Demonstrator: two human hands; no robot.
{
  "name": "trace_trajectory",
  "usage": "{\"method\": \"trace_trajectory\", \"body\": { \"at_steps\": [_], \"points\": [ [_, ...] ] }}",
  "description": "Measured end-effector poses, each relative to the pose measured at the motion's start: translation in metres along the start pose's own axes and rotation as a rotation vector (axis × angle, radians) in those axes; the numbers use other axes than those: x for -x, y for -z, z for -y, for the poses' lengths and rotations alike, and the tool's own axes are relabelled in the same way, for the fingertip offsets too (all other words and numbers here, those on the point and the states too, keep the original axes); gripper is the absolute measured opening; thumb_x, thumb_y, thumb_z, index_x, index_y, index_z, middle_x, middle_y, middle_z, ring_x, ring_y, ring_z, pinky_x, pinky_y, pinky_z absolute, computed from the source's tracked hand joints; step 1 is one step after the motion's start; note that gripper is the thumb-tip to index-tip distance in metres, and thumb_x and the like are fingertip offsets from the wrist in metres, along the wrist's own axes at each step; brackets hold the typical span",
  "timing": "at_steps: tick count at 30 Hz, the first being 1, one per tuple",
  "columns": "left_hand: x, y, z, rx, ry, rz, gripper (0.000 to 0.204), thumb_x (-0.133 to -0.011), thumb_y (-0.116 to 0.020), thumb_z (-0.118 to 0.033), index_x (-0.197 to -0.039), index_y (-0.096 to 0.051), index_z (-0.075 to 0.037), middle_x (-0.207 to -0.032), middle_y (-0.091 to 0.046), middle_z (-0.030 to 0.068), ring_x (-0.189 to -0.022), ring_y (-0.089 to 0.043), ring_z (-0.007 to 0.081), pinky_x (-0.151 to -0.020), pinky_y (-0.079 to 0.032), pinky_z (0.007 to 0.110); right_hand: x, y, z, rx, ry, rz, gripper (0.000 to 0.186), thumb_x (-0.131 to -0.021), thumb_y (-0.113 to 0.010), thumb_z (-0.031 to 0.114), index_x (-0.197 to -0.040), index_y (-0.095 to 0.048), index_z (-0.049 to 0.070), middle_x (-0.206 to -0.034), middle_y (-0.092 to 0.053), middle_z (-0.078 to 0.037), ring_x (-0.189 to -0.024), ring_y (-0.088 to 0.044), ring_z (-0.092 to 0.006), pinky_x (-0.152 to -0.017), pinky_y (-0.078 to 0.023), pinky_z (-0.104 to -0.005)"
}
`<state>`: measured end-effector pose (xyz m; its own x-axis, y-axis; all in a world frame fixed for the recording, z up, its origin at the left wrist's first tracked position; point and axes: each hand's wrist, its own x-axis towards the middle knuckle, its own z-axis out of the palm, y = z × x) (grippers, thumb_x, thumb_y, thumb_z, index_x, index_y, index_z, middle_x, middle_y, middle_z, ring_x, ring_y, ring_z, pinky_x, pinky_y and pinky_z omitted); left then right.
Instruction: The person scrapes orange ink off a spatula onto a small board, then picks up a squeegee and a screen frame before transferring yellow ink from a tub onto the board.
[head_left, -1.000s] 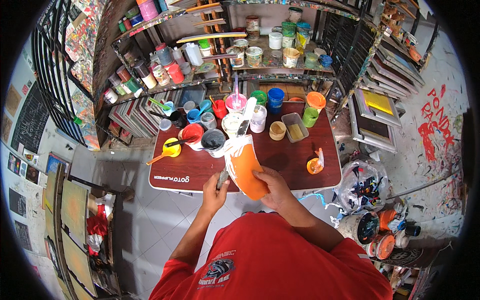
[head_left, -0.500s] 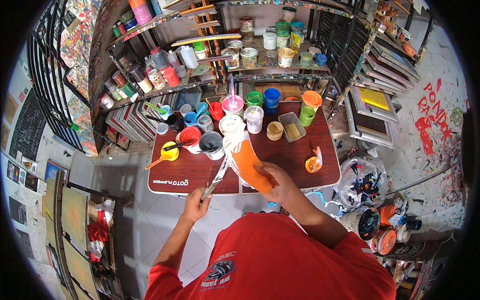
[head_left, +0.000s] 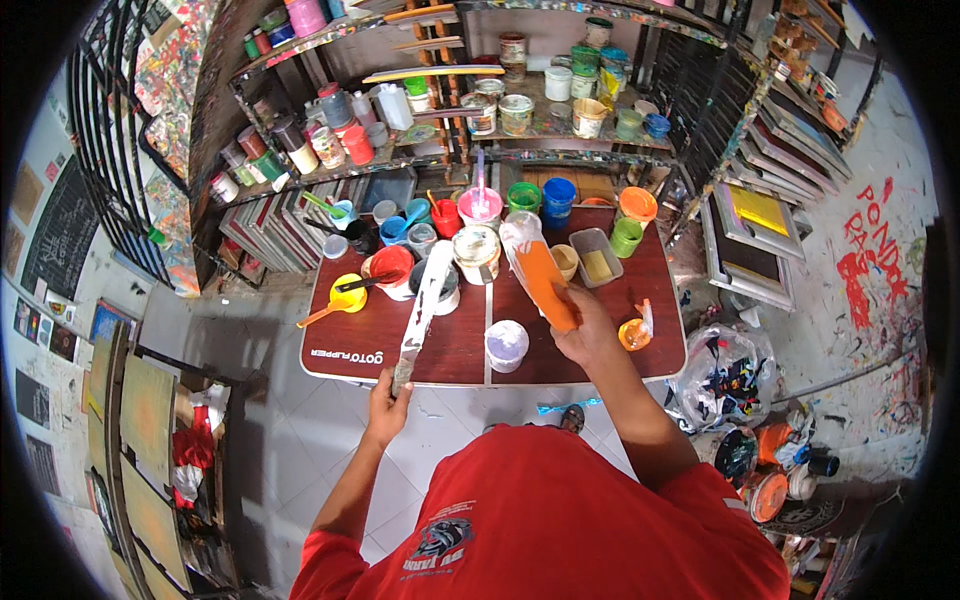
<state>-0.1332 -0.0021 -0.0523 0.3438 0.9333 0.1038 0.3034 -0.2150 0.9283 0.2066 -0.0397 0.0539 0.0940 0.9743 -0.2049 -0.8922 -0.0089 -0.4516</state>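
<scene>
The pale tub [head_left: 507,347] now stands near the front of the table [head_left: 462,345], and the messy white stick [head_left: 428,300] gripped in the left hand [head_left: 388,408] has come away from the orange scraper [head_left: 546,282] held in the right hand [head_left: 584,328].

We have a long, flat, white-smeared stick [head_left: 428,295] and a broad, curved orange scraper [head_left: 546,280], held apart.
From the round white tub with a pale lilac top [head_left: 507,363], we find the stick leftward, its far end slanting right, coated white down to a greyish near end; the scraper is beyond and rightward, its far end leaning left and smeared white.
</scene>
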Motion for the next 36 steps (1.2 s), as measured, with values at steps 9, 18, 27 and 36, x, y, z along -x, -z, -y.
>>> {"method": "trace_trajectory", "body": {
  "at_steps": [9,18,27,36],
  "points": [
    [-0.032,-0.031,-0.040,0.693,0.148,0.013,0.017,-0.096,-0.045,-0.013,-0.111,-0.045,-0.005,-0.084,-0.060,0.0074,-0.047,-0.043,0.0068,-0.042,-0.038,0.022,0.013,0.002,-0.044,0.208,-0.066,0.044,0.026,-0.089,-0.054,0.010,-0.113,-0.056,-0.001,-0.106,-0.063,-0.010,-0.095,-0.063,-0.0194,-0.084,-0.051,-0.0312],
    [-0.056,-0.058,-0.062,1.032,0.259,0.192,0.036,-0.093,-0.038,-0.042,-0.104,-0.047,-0.009,-0.055,-0.042,-0.0005,-0.039,-0.035,0.0102,-0.036,-0.029,0.022,0.017,0.002,-0.064,0.291,-0.093,0.073,0.026,-0.088,-0.057,0.010,-0.111,-0.057,-0.002,-0.102,-0.063,-0.008,-0.090,-0.063,-0.0151,-0.081,-0.050,-0.0292],
    [-0.053,-0.061,-0.069,1.415,0.414,0.614,0.057,-0.088,-0.036,-0.066,-0.079,-0.048,-0.011,-0.045,-0.033,-0.0033,-0.036,-0.032,0.0102,-0.039,-0.028,0.024,0.021,-0.009,-0.054,0.274,-0.122,0.081,0.024,-0.088,-0.055,0.010,-0.110,-0.057,-0.002,-0.100,-0.063,-0.007,-0.089,-0.062,-0.0143,-0.080,-0.050,-0.0288],
    [-0.050,-0.064,-0.066,1.358,0.416,0.639,0.057,-0.090,-0.031,-0.065,-0.078,-0.046,-0.011,-0.046,-0.035,-0.0035,-0.036,-0.031,0.0096,-0.041,-0.027,0.024,0.023,-0.011,-0.052,0.351,-0.126,0.055,0.026,-0.088,-0.057,0.012,-0.109,-0.056,-0.003,-0.100,-0.063,-0.008,-0.089,-0.062,-0.0148,-0.079,-0.051,-0.0291]
  ]
}}
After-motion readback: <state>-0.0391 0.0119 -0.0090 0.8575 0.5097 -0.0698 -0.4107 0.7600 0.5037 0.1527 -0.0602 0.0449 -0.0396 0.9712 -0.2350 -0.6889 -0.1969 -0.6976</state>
